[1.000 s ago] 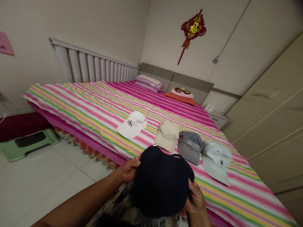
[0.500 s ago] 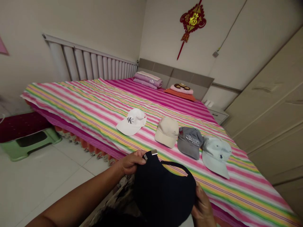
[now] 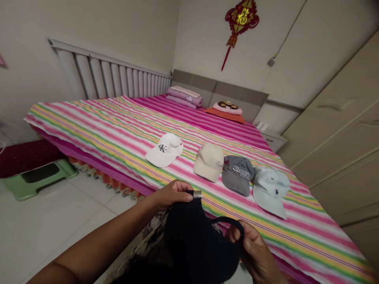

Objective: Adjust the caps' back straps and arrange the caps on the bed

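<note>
I hold a dark navy cap (image 3: 195,240) low in front of me, its back strap and silver buckle facing up. My left hand (image 3: 170,194) pinches the strap end beside the buckle. My right hand (image 3: 256,252) is closed on the strap and rim at the cap's right side. Beyond my hands, on the striped bed (image 3: 118,130), lie a white cap with a black logo (image 3: 164,150), a beige cap (image 3: 209,161), a grey cap (image 3: 237,173) and a pale blue cap (image 3: 271,189) in a row.
Folded purple bedding (image 3: 185,96) and a pink pillow on orange cloth (image 3: 226,108) lie at the headboard. A green stool (image 3: 41,175) stands on the tiled floor at left. Wardrobe doors (image 3: 340,150) line the right side; a white radiator (image 3: 112,79) runs behind the bed.
The navy cap has been lowered and tipped so its strap and buckle face up. My right hand moved up from under the cap onto the strap; my left hand shifted to the buckle end.
</note>
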Action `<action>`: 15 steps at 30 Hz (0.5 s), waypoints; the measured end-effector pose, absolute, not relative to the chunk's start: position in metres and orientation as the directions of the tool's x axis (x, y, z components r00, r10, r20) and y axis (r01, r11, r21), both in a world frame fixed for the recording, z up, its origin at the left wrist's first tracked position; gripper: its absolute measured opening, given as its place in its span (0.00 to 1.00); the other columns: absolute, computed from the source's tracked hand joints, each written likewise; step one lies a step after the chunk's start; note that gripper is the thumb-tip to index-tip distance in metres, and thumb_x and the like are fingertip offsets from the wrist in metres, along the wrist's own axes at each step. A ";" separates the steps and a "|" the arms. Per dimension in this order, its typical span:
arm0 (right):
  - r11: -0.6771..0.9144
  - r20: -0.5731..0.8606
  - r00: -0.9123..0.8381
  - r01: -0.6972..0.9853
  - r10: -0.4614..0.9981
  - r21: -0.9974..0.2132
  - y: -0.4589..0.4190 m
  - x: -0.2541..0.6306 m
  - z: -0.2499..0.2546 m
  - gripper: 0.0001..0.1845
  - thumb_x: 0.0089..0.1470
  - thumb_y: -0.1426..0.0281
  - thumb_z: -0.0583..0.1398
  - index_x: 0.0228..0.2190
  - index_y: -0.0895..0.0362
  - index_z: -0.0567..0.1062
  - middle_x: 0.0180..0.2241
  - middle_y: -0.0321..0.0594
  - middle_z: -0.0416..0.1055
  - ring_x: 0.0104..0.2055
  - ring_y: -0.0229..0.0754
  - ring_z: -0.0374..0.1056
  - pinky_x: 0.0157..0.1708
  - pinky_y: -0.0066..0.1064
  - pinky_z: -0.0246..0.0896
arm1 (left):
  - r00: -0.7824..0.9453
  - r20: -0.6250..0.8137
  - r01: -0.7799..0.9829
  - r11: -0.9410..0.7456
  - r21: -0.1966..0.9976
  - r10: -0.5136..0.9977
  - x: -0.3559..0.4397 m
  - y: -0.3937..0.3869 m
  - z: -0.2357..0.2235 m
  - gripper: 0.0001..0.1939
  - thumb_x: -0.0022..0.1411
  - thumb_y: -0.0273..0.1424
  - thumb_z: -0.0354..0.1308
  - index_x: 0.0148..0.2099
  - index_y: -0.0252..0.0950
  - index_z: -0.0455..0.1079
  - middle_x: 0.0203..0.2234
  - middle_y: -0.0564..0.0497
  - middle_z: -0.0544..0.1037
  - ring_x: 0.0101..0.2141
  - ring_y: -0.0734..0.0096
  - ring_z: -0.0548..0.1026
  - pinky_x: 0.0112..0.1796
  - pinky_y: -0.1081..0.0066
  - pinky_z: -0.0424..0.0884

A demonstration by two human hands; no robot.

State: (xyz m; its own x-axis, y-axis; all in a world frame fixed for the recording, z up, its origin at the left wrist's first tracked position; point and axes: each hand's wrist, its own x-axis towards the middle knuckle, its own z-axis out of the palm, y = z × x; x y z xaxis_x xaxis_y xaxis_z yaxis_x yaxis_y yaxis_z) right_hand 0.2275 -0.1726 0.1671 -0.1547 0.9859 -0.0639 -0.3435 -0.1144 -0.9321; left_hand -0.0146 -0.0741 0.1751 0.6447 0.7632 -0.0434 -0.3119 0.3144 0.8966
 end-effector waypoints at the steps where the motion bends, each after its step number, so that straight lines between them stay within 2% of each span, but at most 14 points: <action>1: -0.088 -0.033 -0.170 -0.324 0.985 -0.942 -0.173 0.227 0.169 0.16 0.33 0.60 0.67 0.20 0.58 0.71 0.19 0.39 0.67 0.22 0.37 0.59 0.23 0.29 0.54 | 0.654 -0.042 -0.300 0.310 0.902 0.755 -0.015 -0.075 0.179 0.10 0.41 0.30 0.65 0.26 0.30 0.71 0.18 0.54 0.72 0.18 0.82 0.66 0.21 0.81 0.59; 4: -0.019 0.052 -0.189 -0.356 0.981 -0.934 -0.176 0.223 0.179 0.11 0.37 0.65 0.66 0.24 0.56 0.71 0.18 0.37 0.67 0.23 0.39 0.60 0.26 0.30 0.55 | 0.689 -0.043 -0.275 0.317 0.908 0.723 -0.015 -0.077 0.189 0.12 0.40 0.31 0.66 0.28 0.30 0.71 0.20 0.54 0.72 0.19 0.82 0.67 0.21 0.82 0.60; 6: 0.015 0.094 -0.166 -0.422 0.982 -0.907 -0.178 0.218 0.186 0.11 0.41 0.62 0.64 0.27 0.55 0.71 0.16 0.34 0.64 0.21 0.37 0.59 0.25 0.30 0.55 | 0.709 -0.038 -0.279 0.329 0.902 0.705 -0.015 -0.077 0.192 0.13 0.39 0.31 0.67 0.29 0.30 0.72 0.21 0.53 0.73 0.20 0.82 0.68 0.22 0.82 0.61; 9: 0.067 0.122 -0.075 -0.514 0.990 -0.855 -0.180 0.209 0.195 0.13 0.50 0.58 0.56 0.27 0.55 0.70 0.12 0.30 0.56 0.15 0.31 0.51 0.19 0.25 0.49 | 0.722 -0.020 -0.310 0.350 0.884 0.691 -0.014 -0.077 0.190 0.14 0.38 0.30 0.68 0.29 0.29 0.72 0.21 0.52 0.74 0.21 0.81 0.69 0.23 0.81 0.62; 12: 0.059 0.077 -0.015 -0.513 0.997 -0.857 -0.179 0.202 0.201 0.14 0.54 0.59 0.51 0.30 0.55 0.70 0.11 0.28 0.55 0.12 0.28 0.44 0.15 0.23 0.43 | 0.728 -0.028 -0.330 0.386 0.862 0.685 -0.012 -0.076 0.186 0.13 0.39 0.31 0.67 0.29 0.29 0.72 0.21 0.52 0.74 0.20 0.82 0.68 0.22 0.82 0.61; 15: -0.015 -0.003 -0.031 -0.405 1.000 -0.914 -0.174 0.197 0.205 0.13 0.55 0.61 0.52 0.28 0.56 0.69 0.11 0.28 0.57 0.11 0.26 0.45 0.13 0.21 0.40 | 0.737 -0.031 -0.336 0.405 0.851 0.676 -0.010 -0.076 0.185 0.14 0.38 0.31 0.68 0.28 0.29 0.72 0.20 0.52 0.74 0.19 0.82 0.68 0.21 0.82 0.61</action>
State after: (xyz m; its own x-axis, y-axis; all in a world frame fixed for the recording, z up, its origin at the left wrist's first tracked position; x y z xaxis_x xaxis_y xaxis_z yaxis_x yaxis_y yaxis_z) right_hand 0.1971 -0.1735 0.2052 -0.0313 0.9995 -0.0030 -0.4050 -0.0154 -0.9142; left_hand -0.0096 -0.0759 0.1848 0.7367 0.6755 -0.0307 -0.3357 0.4047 0.8506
